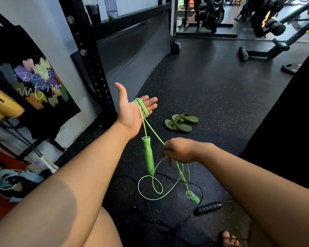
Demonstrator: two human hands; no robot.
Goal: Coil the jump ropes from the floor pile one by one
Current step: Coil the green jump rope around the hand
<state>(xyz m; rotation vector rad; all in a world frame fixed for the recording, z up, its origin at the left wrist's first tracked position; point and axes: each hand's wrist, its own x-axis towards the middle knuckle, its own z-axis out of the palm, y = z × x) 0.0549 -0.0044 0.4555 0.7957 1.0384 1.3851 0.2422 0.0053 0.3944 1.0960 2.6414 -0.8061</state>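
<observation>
Right hand fingertips blurred, curled out of sight round the green rope, dark handle blurred beside the thigh, bare foot cut by bottom edge

Dark speckled gym floor, black rack
</observation>
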